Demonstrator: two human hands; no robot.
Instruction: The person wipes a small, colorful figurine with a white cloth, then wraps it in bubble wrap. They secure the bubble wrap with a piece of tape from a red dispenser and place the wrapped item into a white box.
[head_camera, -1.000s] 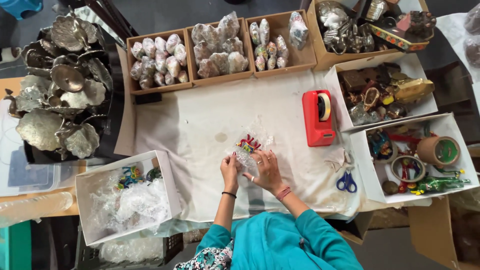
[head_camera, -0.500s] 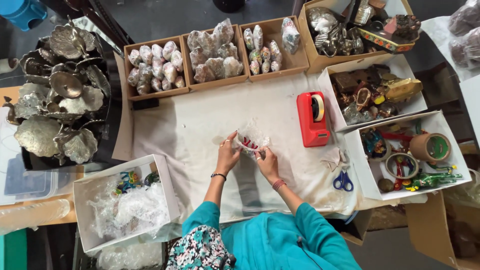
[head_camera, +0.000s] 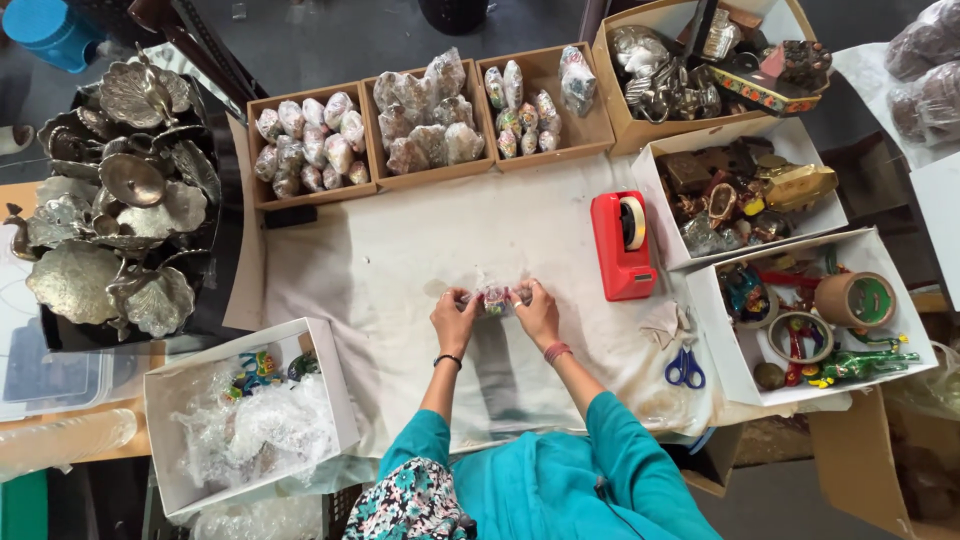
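Observation:
Both hands meet over a white cloth (head_camera: 400, 250) on the table. My left hand (head_camera: 455, 312) and my right hand (head_camera: 539, 307) grip the two ends of a small colourful item in clear wrap (head_camera: 495, 298), held between them just above the cloth. A black band sits on my left wrist and a pink one on my right. Teal sleeves cover my forearms.
A red tape dispenser (head_camera: 622, 245) stands right of my hands, blue scissors (head_camera: 685, 368) lower right. Three wooden trays of wrapped pieces (head_camera: 430, 125) line the far edge. White boxes of trinkets and tape rolls (head_camera: 820, 320) stand right, a box of plastic wrap (head_camera: 250, 420) lower left, metal dishes (head_camera: 110, 220) left.
The wrapped item has been turned and pulled flat between my hands, which now grip its two ends instead of holding it up together. The camera view has shifted slightly.

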